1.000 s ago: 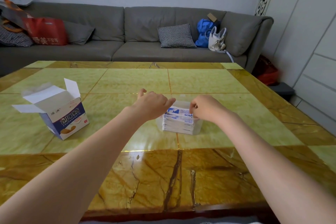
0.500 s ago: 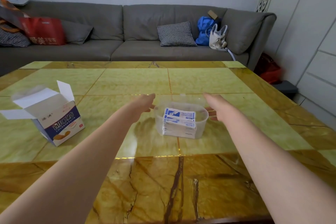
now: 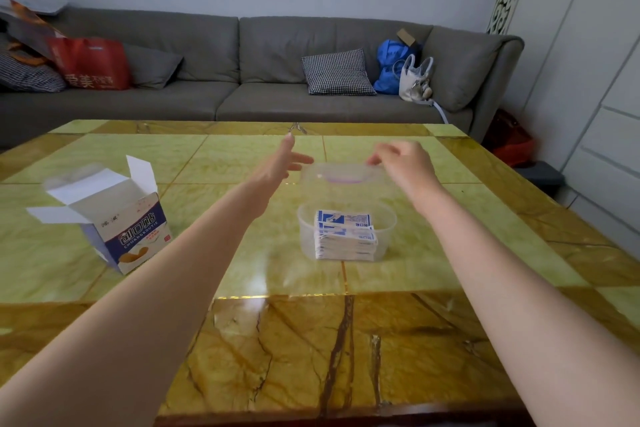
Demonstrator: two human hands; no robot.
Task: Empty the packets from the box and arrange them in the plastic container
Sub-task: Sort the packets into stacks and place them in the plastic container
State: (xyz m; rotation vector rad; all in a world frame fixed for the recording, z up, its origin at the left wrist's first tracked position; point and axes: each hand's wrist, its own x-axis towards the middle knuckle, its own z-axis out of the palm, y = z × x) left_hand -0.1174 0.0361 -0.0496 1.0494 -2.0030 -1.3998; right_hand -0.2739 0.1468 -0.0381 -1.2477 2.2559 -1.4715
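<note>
A clear plastic container stands on the table's middle with a stack of white-and-blue packets inside. Behind it and raised is a clear lid. My right hand pinches the lid's right edge with curled fingers. My left hand is beside the lid's left edge with straight fingers; whether it touches the lid I cannot tell. The white-and-blue cardboard box stands at the left with its flaps open.
The green and brown marble table ends at a grey sofa carrying a checked cushion, a red bag and a blue bag. White cabinets line the right.
Both hands left the packets in the container and reached farther back. The right hand took hold of the clear lid, which now hovers behind the container.
</note>
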